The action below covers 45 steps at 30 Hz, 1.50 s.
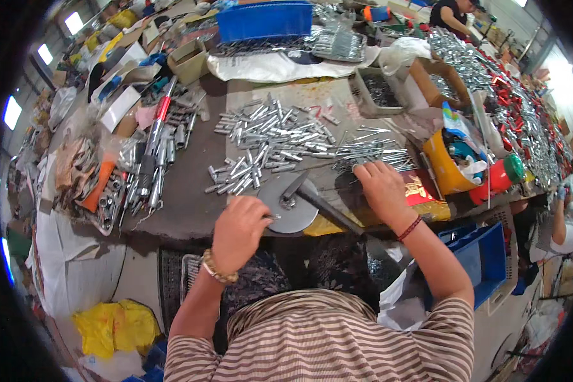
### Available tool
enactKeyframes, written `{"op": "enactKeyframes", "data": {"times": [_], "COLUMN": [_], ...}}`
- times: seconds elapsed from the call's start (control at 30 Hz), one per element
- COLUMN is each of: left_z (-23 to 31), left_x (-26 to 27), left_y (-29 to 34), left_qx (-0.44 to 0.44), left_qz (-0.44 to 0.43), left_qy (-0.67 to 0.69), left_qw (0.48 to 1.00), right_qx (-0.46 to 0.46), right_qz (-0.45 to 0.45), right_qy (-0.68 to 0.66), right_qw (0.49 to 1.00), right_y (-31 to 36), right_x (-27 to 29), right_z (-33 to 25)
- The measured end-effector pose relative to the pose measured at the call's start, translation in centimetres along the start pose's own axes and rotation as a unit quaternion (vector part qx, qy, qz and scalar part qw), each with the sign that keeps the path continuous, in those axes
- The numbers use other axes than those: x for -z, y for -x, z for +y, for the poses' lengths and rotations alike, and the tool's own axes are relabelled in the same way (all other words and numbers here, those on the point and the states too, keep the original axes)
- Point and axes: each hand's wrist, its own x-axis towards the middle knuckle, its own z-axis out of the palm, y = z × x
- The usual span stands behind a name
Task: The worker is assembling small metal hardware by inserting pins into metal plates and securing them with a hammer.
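My left hand (237, 230) is closed in a pinch on a small metal piece (273, 217) at the near left edge of a round grey plate (288, 223). A hammer (325, 207) rests with its head on that plate, its dark handle slanting toward me. My right hand (386, 193) has its fingers curled at the near end of a pile of thin metal rods (382, 153); what its fingertips pinch is hidden. Beyond the plate, short silvery metal sleeves (267, 130) lie in a loose heap.
Long metal tools (156, 153) crowd the left side. A yellow container (449, 162) and a red bottle with green cap (500, 178) stand right. Behind are a blue bin (264, 22) and a tray of small parts (381, 89). A blue crate (484, 267) sits below right. Another person (451, 16) works far right.
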Motion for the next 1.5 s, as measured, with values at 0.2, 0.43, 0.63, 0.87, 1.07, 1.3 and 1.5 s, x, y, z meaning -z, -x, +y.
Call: {"op": "enactKeyframes", "data": {"times": [0.2, 0.43, 0.63, 0.87, 1.07, 1.3, 1.5], "left_z": [0.1, -0.1, -0.7, -0.7, -0.7, -0.9, -0.7], "left_x": [-1.5, -1.7, -1.8, -1.9, -1.7, -2.1, -1.6], "left_y": [0.2, 0.7, 1.5, 1.6, 1.5, 1.5, 1.4], "left_qx": [0.028, 0.044, 0.061, 0.089, 0.116, 0.127, 0.138], "left_qz": [0.006, 0.020, 0.040, 0.037, 0.019, 0.018, 0.001], "left_qy": [0.022, 0.021, 0.051, 0.084, 0.107, 0.132, 0.153], "left_qw": [0.999, 0.999, 0.996, 0.992, 0.987, 0.983, 0.979], "right_qx": [0.014, -0.261, -0.043, 0.020, 0.032, 0.053, 0.063], "right_qz": [0.022, -0.006, -0.019, 0.013, 0.006, 0.033, 0.052], "right_qy": [-0.054, -0.668, -0.315, -0.178, -0.214, -0.218, -0.232], "right_qw": [0.998, 0.697, 0.948, 0.984, 0.976, 0.974, 0.969], "right_y": [-0.5, 0.3, 0.0, -0.4, -0.4, -0.7, -1.1], "right_x": [2.0, 0.4, 1.4, 0.8, 0.8, 0.2, -0.8], "right_z": [-1.3, -10.2, -10.7, -11.7, -11.1, -11.1, -11.9]}}
